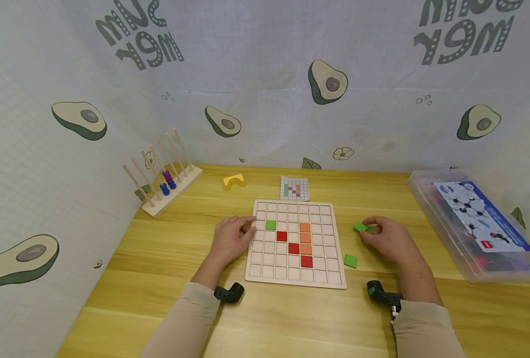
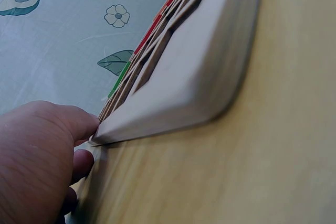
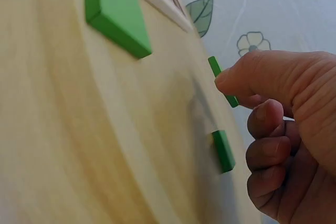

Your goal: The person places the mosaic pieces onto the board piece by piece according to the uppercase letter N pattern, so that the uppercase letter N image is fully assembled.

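I judge red tiles (image 1: 294, 248) and orange tiles (image 1: 306, 237) complete; green tiles (image 1: 351, 261) remain. My right hand (image 1: 388, 240) pinches one; my left hand (image 1: 229, 239), relaxed, touches the board's (image 1: 269, 258) left edge.

The pale board (image 1: 269, 246) has a square grid with a green tile (image 1: 271, 225), red tiles (image 1: 294, 248) and orange tiles (image 1: 306, 237). The surface (image 1: 292, 318) is streaky yellow; the far white cloth (image 1: 269, 40) shows green avocados (image 1: 323, 79) and grey lettering (image 1: 429, 49).

Square beige wooden grid board (image 1: 294, 236) is sitting mid-scene, square white paper card (image 1: 294, 188) is lying by its far edge, clear rectangular plastic box (image 1: 452, 223) is chilling right.
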Tool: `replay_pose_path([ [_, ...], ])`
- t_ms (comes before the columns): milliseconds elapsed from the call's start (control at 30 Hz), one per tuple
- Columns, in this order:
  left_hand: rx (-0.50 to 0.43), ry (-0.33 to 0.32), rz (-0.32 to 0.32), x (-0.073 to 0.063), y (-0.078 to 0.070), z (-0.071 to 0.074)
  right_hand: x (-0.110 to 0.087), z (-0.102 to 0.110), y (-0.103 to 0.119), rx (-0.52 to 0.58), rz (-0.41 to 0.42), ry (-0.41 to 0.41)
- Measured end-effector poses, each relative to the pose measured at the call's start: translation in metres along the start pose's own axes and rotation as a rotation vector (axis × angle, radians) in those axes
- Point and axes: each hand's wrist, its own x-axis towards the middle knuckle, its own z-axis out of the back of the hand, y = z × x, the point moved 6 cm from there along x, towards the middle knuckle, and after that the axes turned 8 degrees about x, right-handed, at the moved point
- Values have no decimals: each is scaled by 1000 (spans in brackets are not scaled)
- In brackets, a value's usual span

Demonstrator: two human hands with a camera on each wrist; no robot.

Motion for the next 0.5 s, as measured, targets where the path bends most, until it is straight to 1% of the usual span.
replay_pose_path([
  [233, 6, 2, 1, 0, 1, -1, -5, 3, 17, -6, 33, 7],
  [400, 9, 1, 1, 0, 0, -1, -9, 1, 33, -14, 114, 19],
  [500, 11, 0, 2, 0, 0, -1, -11, -2, 41, -7, 139, 38],
])
